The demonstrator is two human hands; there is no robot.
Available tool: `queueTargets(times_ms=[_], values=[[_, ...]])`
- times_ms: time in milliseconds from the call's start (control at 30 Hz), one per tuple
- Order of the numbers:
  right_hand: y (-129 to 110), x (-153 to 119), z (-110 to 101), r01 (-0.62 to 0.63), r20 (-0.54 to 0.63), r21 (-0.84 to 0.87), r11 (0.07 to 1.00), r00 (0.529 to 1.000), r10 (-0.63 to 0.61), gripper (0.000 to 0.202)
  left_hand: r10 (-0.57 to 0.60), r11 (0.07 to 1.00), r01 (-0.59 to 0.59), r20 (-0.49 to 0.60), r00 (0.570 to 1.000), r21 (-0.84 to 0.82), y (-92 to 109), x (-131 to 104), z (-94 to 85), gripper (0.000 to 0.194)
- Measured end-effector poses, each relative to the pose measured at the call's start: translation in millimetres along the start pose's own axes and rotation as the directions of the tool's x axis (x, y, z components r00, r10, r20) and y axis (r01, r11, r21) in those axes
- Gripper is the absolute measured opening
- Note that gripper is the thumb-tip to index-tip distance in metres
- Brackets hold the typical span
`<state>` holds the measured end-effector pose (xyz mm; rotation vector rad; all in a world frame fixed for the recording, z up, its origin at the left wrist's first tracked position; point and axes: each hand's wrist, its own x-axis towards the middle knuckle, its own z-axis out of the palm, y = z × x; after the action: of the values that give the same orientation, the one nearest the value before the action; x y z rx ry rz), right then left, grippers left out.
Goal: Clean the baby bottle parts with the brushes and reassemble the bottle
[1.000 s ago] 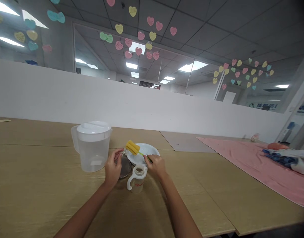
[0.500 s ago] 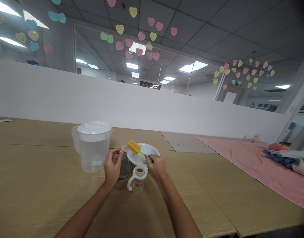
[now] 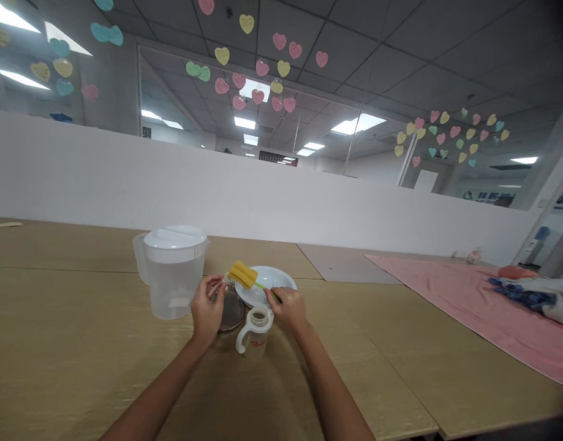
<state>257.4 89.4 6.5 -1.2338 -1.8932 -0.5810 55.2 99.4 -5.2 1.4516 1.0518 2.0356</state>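
My right hand [image 3: 287, 305] grips the green handle of a bottle brush with a yellow sponge head [image 3: 242, 274]. My left hand [image 3: 208, 306] pinches a small clear piece [image 3: 226, 278], its shape partly hidden by the fingers and the sponge. The sponge head is up against this piece, over the rim of a white bowl [image 3: 288, 282]. Below and between my hands stands an uncapped baby bottle [image 3: 255, 343] with white handles and red lettering. A dark round lid or tray [image 3: 231, 313] lies beside my left hand, partly covered.
A translucent lidded pitcher [image 3: 173, 278] stands left of my left hand. Pink cloth [image 3: 446, 294] covers the table's right side, with folded fabric [image 3: 529, 294] on it. A low white wall [image 3: 263, 202] runs along the back.
My right hand has brought the brush slightly left and down, so its sponge now overlaps the clear piece. My left hand has stayed nearly still.
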Motion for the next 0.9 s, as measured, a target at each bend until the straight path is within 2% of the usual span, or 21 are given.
queueTargets(times_ms=[133, 267, 433, 533, 667, 767, 900], values=[[0, 0, -1, 0.016, -0.05, -0.051, 0.999, 0.999, -0.018, 0.042, 0.003, 1.0, -0.002, 0.017, 1.0, -0.018, -1, 0, 0.5, 0.028], [-1, -1, 2, 0.043, -0.007, -0.067, 0.997, 0.999, -0.044, 0.043, 0.009, 1.0, -0.009, 0.053, 0.999, 0.014, 0, -1, 1.0, 0.026], [4, -1, 6, -0.118, -0.059, -0.089, 0.989, 0.992, 0.113, 0.044, 0.004, 0.978, -0.033, 0.142, 0.99, 0.205, -8, 4, -2.7, 0.023], [6, 1, 3, -0.272, -0.05, -0.134, 0.953, 0.962, 0.267, 0.042, -0.04, 0.917, -0.085, 0.3, 0.953, 0.391, -14, 5, -6.6, 0.021], [4, 5, -3, -0.4, 0.083, -0.219, 0.89, 0.901, 0.426, 0.037, -0.097, 0.744, -0.272, 0.502, 0.859, 0.61, -15, 5, -11.0, 0.03], [0, 9, -8, -0.443, 0.155, -0.255, 0.859, 0.859, 0.489, 0.036, -0.13, 0.665, -0.328, 0.535, 0.835, 0.671, -14, 4, -12.8, 0.031], [-4, 11, -13, -0.502, 0.207, -0.272, 0.821, 0.802, 0.56, 0.037, -0.158, 0.682, -0.288, 0.52, 0.839, 0.672, -19, 3, -13.6, 0.034]])
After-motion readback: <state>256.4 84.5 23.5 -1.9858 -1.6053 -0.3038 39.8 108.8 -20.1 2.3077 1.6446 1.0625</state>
